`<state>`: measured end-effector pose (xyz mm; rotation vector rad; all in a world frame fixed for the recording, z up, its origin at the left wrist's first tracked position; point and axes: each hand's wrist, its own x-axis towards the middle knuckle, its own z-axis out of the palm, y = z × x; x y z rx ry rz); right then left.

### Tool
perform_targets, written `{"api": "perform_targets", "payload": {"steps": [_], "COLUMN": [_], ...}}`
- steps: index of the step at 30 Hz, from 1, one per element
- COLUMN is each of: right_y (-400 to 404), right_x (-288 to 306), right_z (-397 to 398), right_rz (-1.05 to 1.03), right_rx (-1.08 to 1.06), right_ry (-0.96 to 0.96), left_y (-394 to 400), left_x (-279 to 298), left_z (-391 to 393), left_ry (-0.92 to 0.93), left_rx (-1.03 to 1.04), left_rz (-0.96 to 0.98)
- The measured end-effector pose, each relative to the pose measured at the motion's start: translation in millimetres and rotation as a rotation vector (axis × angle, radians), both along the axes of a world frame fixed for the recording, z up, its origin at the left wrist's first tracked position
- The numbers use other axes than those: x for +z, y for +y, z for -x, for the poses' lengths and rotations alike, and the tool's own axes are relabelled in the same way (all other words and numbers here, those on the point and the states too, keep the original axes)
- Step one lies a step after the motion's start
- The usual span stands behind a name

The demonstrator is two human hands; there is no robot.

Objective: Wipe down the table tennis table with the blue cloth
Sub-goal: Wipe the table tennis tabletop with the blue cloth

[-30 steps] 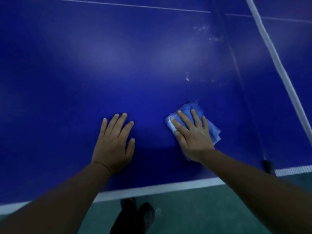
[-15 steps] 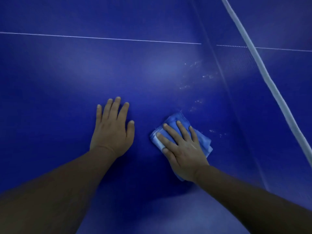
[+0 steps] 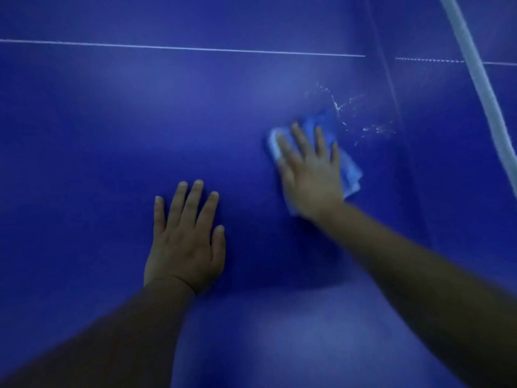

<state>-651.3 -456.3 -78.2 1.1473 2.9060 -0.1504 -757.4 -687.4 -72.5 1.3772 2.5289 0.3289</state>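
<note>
The dark blue table tennis table (image 3: 112,135) fills the view. A folded light blue cloth (image 3: 348,169) lies flat on it right of centre. My right hand (image 3: 310,172) presses down on the cloth with straight, spread fingers and covers most of it; the hand is blurred. My left hand (image 3: 186,242) rests flat on the bare table surface, fingers straight, to the left of and nearer than the cloth. White specks and streaks (image 3: 361,119) mark the table just beyond and right of the cloth.
A thin white line (image 3: 181,48) crosses the table at the far side. The net (image 3: 405,135) rises at the right, with its white top band (image 3: 475,74) running diagonally. Beyond it lies the other table half (image 3: 475,191).
My right hand has slid the cloth away from me and to the right, up to the white specks. My left hand stays planted flat. The view has moved forward over the table.
</note>
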Motion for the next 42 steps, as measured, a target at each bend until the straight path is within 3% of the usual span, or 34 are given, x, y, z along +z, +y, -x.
{"api": "perform_targets", "payload": {"steps": [3,6,11,17,23,26,29,34,39,42], "right_y": [-58.1,-18.1,70.6,-2.7,42.1,89.2,117.8,89.3,102.4,103.5], "right_x": [-2.8,0.6,3.7,-4.7,-6.6,-3.1,-1.9,-8.9,1.2,1.3], "right_z": [-37.8,-9.6,67.3,21.8,137.1,180.0,141.3,58.8,138.1,123.6], "right_rz": [0.061,0.083,0.085,0.006,0.069,0.092,0.063,0.027,0.116,0.120], "right_rx": [0.127,0.176,-0.031,-0.146,-0.104,-0.200,-0.423,-0.734,-0.573,-0.587], "right_ry": [0.035,0.009,-0.001,0.046,0.057,0.055,0.061,0.063,0.112,0.120], "left_y": [0.4,0.8,0.5,1.5,1.1,1.3,0.4,0.8,1.6,1.2], "left_x": [-2.5,-3.6,-5.2,-6.5,-6.6,-5.7,-6.1,-5.2,-4.1,-3.6], "left_z": [0.3,0.4,-0.4,1.1,1.9,1.1,2.2,3.4,1.8,1.7], "left_ry": [0.019,0.033,0.066,0.065,0.073,0.064,0.076,0.063,0.043,0.046], "left_rx": [0.000,-0.016,-0.016,-0.012,-0.009,-0.019,-0.018,-0.026,-0.015,-0.031], "left_rz": [0.012,0.010,0.026,-0.007,0.024,0.045,0.040,0.028,0.033,0.054]}}
